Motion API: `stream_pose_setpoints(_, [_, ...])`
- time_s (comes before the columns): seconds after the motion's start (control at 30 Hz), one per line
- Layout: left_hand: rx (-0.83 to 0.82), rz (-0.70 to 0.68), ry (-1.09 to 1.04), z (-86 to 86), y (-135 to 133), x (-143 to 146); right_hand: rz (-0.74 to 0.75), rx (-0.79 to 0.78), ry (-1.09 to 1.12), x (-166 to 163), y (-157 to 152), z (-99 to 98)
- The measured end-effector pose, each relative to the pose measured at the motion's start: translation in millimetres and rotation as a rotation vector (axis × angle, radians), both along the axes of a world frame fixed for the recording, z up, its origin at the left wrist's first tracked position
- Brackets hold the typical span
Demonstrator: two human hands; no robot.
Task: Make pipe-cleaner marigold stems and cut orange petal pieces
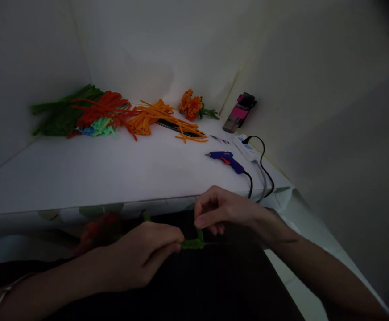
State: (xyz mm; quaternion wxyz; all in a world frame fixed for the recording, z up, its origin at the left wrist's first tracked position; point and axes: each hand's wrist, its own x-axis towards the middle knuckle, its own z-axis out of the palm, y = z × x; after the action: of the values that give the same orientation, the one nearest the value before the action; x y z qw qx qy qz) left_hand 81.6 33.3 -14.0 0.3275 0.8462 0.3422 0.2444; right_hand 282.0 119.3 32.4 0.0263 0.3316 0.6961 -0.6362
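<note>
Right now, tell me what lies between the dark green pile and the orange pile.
In the head view, red stems, with mint-green stems and blue stems in front.

Green strip on a thin wire, caught between two hands.
The fuzzy green strip (192,244) ran roughly level out of the left hand (147,254), which gripped it between thumb and fingers, then bent sharply upward at its right end to the thumb and fingertips of the right hand (217,209). The level part looked thick and bumpy; the upturned part was short, its tip hidden in the right hand's grasp. From the bend, the thin wire (214,243) stuck out bare to the right, nearly straight and level, growing faint against the dark background. Both were held up in front of the bench's near edge (167,199), apart from it.
</note>
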Motion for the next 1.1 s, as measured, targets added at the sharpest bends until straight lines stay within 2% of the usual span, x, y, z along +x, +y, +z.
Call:
stream_pose_setpoints(0.03, [0.028,-0.027,0.058,-3.3,1.6,1.2,0.095,0.067,-0.082,-3.7,1.9,6.0])
stream_pose_setpoints(0.1, [0.047,0.034,0.089,-10.4,5.2,4.1,0.215,0.400,-0.212,-11.5,-5.0,18.7])
stream_pose_setpoints(0.17, [0.008,0.224,-0.030,-14.4,7.8,6.6,0.161,0.980,-0.281,-16.6,-23.3,26.8])
stream_pose_setpoints(0.2, [-0.028,0.320,-0.124,-14.6,8.1,7.5,0.134,1.208,-0.260,-17.1,-33.8,27.6])
stream_pose_setpoints(0.23, [-0.072,0.396,-0.212,-13.6,7.5,8.2,0.099,1.362,-0.195,-16.3,-43.2,26.0])
stream_pose_setpoints(0.27, [-0.110,0.441,-0.286,-11.8,6.2,8.8,0.059,1.422,-0.117,-14.4,-50.4,22.3])
stream_pose_setpoints(0.3, [-0.147,0.468,-0.341,-9.5,4.3,9.1,-0.034,1.401,-0.044,-11.9,-54.3,17.4])
stream_pose_setpoints(0.33, [-0.168,0.482,-0.380,-7.3,2.1,9.3,-0.133,1.286,0.020,-9.3,-54.6,11.9])
stream_pose_setpoints(0.37, [-0.167,0.483,-0.404,-5.6,0.1,9.1,-0.224,1.097,0.077,-6.9,-51.2,6.8])
stream_pose_setpoints(0.43, [-0.113,0.446,-0.403,-4.1,-2.2,7.7,-0.330,0.620,0.177,-3.6,-35.8,0.2])
stream_pose_setpoints(0.5, [-0.017,0.340,-0.343,-5.9,-1.4,4.9,-0.296,0.229,0.227,-2.4,-14.8,1.0])
stream_pose_setpoints(0.57, [0.083,0.207,-0.250,-10.6,1.6,1.6,-0.164,0.077,0.155,-3.6,3.8,8.8])
stream_pose_setpoints(0.63, [0.155,0.100,-0.134,-17.1,5.7,-0.4,0.029,0.091,0.013,-8.0,13.7,20.4])
stream_pose_setpoints(0.7, [0.185,0.050,-0.004,-23.8,9.9,-0.5,0.211,0.259,-0.127,-15.3,12.0,31.0])
stream_pose_setpoints(0.77, [0.165,0.088,0.068,-28.5,13.3,0.9,0.314,0.619,-0.269,-23.5,-0.9,36.2])
stream_pose_setpoints(0.83, [0.087,0.209,0.011,-29.3,15.1,3.0,0.311,1.086,-0.389,-29.0,-20.3,34.0])
stream_pose_setpoints(0.87, [0.027,0.282,-0.060,-28.2,15.1,4.1,0.290,1.261,-0.387,-29.9,-30.1,30.2])
stream_pose_setpoints(0.93, [-0.120,0.396,-0.230,-23.4,13.2,6.0,0.174,1.465,-0.275,-27.4,-45.2,19.5])
stream_pose_setpoints(0.97, [-0.194,0.429,-0.310,-20.4,11.5,6.7,0.081,1.480,-0.183,-24.5,-49.1,13.7])
stream_pose_setpoints(1.0, [-0.256,0.444,-0.380,-17.1,9.5,7.1,-0.043,1.412,-0.099,-21.0,-50.0,8.5])
stream_pose_setpoints(1.03, [-0.301,0.444,-0.432,-13.9,7.6,7.1,-0.162,1.268,-0.012,-17.2,-48.2,4.4])
stream_pose_setpoints(1.1, [-0.302,0.420,-0.463,-7.7,4.8,5.7,-0.342,0.824,0.147,-10.4,-37.5,0.6])
